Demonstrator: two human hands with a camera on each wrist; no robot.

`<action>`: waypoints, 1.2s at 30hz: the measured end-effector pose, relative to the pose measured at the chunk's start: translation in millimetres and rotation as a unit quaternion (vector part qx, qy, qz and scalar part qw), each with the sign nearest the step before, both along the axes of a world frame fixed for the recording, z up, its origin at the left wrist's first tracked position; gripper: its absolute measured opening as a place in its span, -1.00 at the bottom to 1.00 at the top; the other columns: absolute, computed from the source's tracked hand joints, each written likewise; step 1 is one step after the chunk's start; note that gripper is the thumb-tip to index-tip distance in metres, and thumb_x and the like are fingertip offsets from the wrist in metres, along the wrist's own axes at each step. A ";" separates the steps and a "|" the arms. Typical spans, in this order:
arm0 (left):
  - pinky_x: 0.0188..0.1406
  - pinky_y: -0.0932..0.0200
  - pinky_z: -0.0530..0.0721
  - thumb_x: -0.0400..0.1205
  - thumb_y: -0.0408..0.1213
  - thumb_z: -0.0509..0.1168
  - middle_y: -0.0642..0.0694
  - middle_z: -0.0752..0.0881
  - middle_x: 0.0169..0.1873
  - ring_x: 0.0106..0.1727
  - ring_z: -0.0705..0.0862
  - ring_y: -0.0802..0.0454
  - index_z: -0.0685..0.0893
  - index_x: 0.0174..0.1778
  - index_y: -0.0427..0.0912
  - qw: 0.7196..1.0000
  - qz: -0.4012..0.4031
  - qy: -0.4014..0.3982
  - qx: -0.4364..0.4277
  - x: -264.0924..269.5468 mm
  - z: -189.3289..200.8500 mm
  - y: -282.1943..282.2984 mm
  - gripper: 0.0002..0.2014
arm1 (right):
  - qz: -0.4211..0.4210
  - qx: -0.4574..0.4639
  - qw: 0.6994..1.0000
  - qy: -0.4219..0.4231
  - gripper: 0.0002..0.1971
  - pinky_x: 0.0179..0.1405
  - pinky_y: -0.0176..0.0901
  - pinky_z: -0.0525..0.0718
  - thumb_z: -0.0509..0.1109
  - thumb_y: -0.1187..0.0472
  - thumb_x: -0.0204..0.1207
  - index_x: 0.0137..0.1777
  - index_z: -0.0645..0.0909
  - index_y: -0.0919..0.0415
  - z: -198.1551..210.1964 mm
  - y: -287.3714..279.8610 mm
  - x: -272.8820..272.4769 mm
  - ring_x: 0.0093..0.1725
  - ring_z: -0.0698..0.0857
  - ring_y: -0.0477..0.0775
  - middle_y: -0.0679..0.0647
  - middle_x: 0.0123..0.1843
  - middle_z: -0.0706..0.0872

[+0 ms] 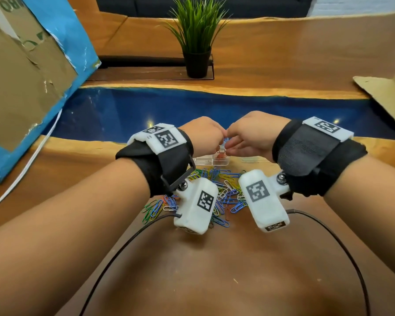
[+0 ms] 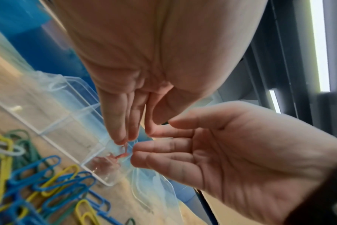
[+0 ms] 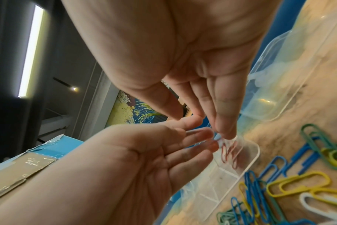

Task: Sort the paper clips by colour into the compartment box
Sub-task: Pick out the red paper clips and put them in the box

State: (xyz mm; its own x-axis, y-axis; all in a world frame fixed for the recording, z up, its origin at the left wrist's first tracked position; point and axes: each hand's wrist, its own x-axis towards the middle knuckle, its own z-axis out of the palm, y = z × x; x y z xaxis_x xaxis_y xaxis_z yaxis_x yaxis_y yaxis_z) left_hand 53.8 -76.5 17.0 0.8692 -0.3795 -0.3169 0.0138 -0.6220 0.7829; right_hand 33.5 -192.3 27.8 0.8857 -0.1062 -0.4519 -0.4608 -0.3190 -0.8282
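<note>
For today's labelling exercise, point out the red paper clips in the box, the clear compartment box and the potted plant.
red paper clips (image 3: 228,153): right wrist view, on one clip's wire loop.
compartment box (image 2: 71,120): left wrist view, on a divider wall.
potted plant (image 1: 196,62): head view, on the black pot.

Both hands (image 1: 228,139) crowded over the compartment box (image 1: 211,161); clip pile (image 1: 217,192) just nearer.

It looks like an office or lounge space. A long live-edge wooden counter (image 1: 249,65) with a glossy blue resin strip (image 1: 192,108) carries a potted grass plant (image 1: 196,39). A dark sofa (image 1: 146,5) stands behind it. A taped cardboard box (image 1: 21,76) sits at the left, and the wrist views show strip ceiling lights (image 3: 31,50).
</note>
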 end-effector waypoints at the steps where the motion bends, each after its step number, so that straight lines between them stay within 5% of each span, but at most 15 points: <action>1: 0.34 -0.11 0.61 0.65 -0.48 0.13 -0.34 0.68 0.25 0.21 0.67 -0.17 0.65 0.25 -0.37 1.000 0.000 -0.004 -0.002 -2.0 0.3 1.1 -0.69 | 0.001 -0.003 1.000 -0.002 -0.64 -0.19 -0.17 0.66 0.24 0.38 0.59 0.34 0.49 0.53 -0.2 -1.2 -0.8 -0.26 0.62 0.07 0.26 -0.09 0.62; 5: 0.29 -0.15 0.63 0.60 -0.51 0.15 -0.24 0.74 0.04 0.10 0.72 -0.20 0.68 0.02 -0.10 1.000 0.008 -0.023 -0.019 -7.6 1.6 9.7 -0.72 | 0.018 -0.027 0.999 -0.021 -0.67 -0.08 -0.12 0.71 0.24 0.40 0.59 0.32 0.52 0.53 -0.6 -7.7 -8.0 -0.13 0.64 0.13 0.29 0.01 0.63; 9: -0.06 0.10 0.72 0.63 -0.50 0.13 -0.12 0.69 -0.20 -0.15 0.65 -0.05 0.66 -0.02 -0.19 0.999 0.007 -0.029 -0.027 -12.0 5.2 25.0 -0.78 | 0.089 -0.133 0.986 -0.041 -0.79 0.01 -0.03 0.75 0.21 0.38 0.59 0.02 0.70 0.31 1.2 -12.0 -22.5 -0.25 0.69 0.09 0.18 -0.14 0.72; 13: -0.10 0.08 0.76 0.60 -0.26 0.27 -0.02 0.74 -0.37 -0.30 0.75 -0.03 0.73 -0.16 -0.09 0.989 -0.065 -0.105 0.083 -19.9 7.2 45.1 -0.88 | 0.215 -0.294 0.927 -0.093 -0.81 -0.10 -0.17 0.72 0.30 0.24 0.53 -0.19 0.74 0.02 3.9 -7.2 -41.3 -0.41 0.68 -0.09 0.03 -0.34 0.77; 16: -0.26 0.26 0.63 0.53 -0.14 0.37 0.16 0.62 -0.59 -0.51 0.62 0.35 0.75 -0.24 0.00 0.958 -0.133 -0.153 0.203 -28.6 5.4 57.1 -0.91 | 0.288 -0.371 0.876 -0.112 -0.88 -0.15 -0.27 0.55 0.39 0.16 0.48 -0.14 0.78 0.03 -0.2 4.0 -53.0 -0.29 0.63 -0.08 -0.08 -0.33 0.71; 21: -0.17 0.23 0.61 0.50 -0.19 0.39 0.21 0.58 -0.50 -0.26 0.61 0.13 0.79 -0.15 -0.01 0.924 -0.164 -0.168 0.302 -36.4 -5.2 63.7 -0.92 | 0.340 -0.399 0.843 -0.117 -0.83 -0.12 -0.26 0.61 0.37 0.21 0.46 -0.08 0.80 0.12 -8.3 20.7 -60.0 -0.11 0.71 0.02 0.01 -0.16 0.81; 26: -0.23 0.28 0.40 0.55 -0.18 0.36 0.18 0.49 -0.46 -0.37 0.47 0.19 0.75 0.02 0.06 0.913 -0.200 -0.180 0.308 -37.0 -13.6 63.4 -0.84 | 0.442 -0.423 0.787 -0.077 -0.85 -0.20 -0.30 0.53 0.41 0.23 0.42 -0.06 0.75 0.08 -13.4 24.9 -68.6 -0.20 0.59 -0.05 -0.07 -0.27 0.65; 31: -0.22 0.23 0.46 0.60 -0.12 0.31 0.17 0.44 -0.46 -0.21 0.53 0.06 0.73 0.00 0.03 0.908 -0.200 -0.211 0.303 -34.8 -17.4 56.3 -0.87 | 0.448 -0.415 0.787 -0.093 -0.85 -0.43 -0.50 0.35 0.49 0.19 0.38 -0.04 0.73 0.07 -19.7 20.3 -73.5 -0.24 0.53 -0.11 -0.17 -0.41 0.52; 36: -0.18 0.20 0.55 0.55 -0.17 0.38 0.18 0.44 -0.46 -0.19 0.55 0.05 0.73 -0.01 0.00 0.903 -0.200 -0.211 0.317 -29.8 -20.6 55.7 -0.87 | 0.421 -0.411 0.802 -0.101 -0.84 -0.23 -0.33 0.52 0.49 0.19 0.40 -0.02 0.74 0.10 -21.3 11.6 -70.5 -0.21 0.58 -0.10 -0.09 -0.27 0.64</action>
